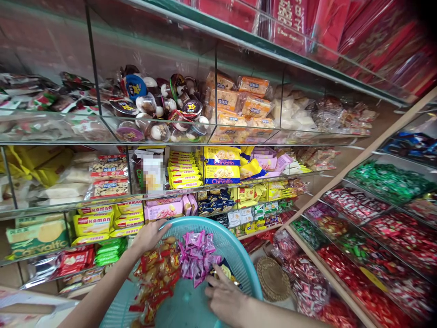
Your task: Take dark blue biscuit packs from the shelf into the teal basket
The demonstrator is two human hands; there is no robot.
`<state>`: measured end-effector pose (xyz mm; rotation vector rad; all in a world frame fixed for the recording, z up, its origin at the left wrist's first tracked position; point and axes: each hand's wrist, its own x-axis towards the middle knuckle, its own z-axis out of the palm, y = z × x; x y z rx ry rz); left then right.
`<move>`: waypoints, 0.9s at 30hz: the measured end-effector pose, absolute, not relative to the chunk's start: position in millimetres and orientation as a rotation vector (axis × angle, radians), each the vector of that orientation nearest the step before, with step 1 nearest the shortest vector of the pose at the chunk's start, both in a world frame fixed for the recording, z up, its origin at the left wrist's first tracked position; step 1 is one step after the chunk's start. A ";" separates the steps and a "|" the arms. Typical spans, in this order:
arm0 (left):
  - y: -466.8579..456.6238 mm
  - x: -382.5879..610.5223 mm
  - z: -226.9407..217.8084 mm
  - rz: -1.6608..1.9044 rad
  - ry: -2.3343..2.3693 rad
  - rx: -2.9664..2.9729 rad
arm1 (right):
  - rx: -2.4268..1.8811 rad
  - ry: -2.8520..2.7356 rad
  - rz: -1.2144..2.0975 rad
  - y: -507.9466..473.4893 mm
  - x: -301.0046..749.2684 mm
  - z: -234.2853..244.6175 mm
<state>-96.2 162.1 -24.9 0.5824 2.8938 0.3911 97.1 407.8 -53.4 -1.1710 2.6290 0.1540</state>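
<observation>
A turquoise plastic basket point(254, 264) with a perforated side stands in front of me. My left hand point(152, 236) is closed over its far left rim. Inside, red-and-amber wrapped snacks point(159, 266) lie along the left, and shiny pink-purple packets point(197, 255) are heaped at the far middle. My right hand point(227, 294) reaches into the right side, fingers apart, the index finger against a dark blue and yellow packet point(227, 272). That packet is partly covered by the fingers and lies beside the purple heap.
Glass shelves ahead hold jelly-like cups point(157, 107), orange biscuit packs point(254, 86), yellow wafer packs point(184, 168) and pink packs point(164, 208). Slanted candy bins point(362, 200) line the right, and a round woven item point(272, 278) sits below. Red packages point(290, 23) fill the top shelf.
</observation>
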 end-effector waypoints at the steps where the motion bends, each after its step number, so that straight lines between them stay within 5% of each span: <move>1: 162.0 -96.4 -25.2 0.393 2.893 0.581 | -1.155 2.598 0.146 408.4 96.6 -47.4; 8: 161.9 -96.1 -26.0 0.426 2.896 0.601 | -1.039 2.585 -0.746 418.8 56.1 15.2; 13: 161.6 -94.9 -26.5 0.431 2.903 0.587 | -0.098 2.759 -1.706 440.6 -25.6 7.4; 20: 161.0 -93.0 -27.7 0.426 2.929 0.612 | 0.642 2.809 -1.923 470.4 -118.7 -31.6; 27: 159.8 -93.9 -31.2 0.416 2.942 0.612 | 0.732 2.840 -1.962 478.1 -157.1 -44.6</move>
